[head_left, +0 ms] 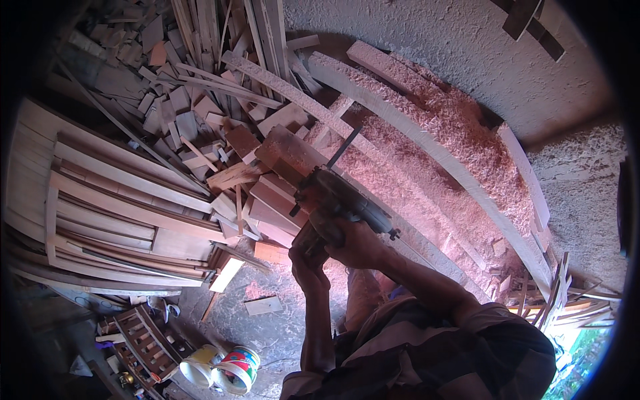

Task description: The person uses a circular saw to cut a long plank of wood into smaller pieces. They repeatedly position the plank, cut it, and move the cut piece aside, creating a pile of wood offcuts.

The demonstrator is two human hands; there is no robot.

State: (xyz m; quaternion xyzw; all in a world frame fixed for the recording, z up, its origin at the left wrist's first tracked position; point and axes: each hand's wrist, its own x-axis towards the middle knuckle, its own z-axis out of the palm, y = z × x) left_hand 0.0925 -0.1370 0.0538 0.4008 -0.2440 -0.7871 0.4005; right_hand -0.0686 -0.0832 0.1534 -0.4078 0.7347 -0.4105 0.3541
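Both my hands grip a dark hand-held power tool [347, 200], held up in front of me over the wood pile. A thin straight bar [345, 147] sticks out from its far side; its exact kind is hard to make out in the shadow. My right hand [360, 244] is wrapped round the body on the near side. Beside it, my left hand [309, 267] closes on the tool's lower left end, its fingers partly in shadow. Under and just beyond the tool lie reddish wooden blocks [287, 152] and a long board [393, 217].
Long planks [453, 163] lie over pink shavings [490, 127] along the wall. Offcuts [177, 123] are heaped at the far left. Wooden frames [107, 207] are stacked left. Two buckets [240, 360] and a slatted wooden piece [143, 340] are at lower left; a loose board [264, 305] lies on the floor.
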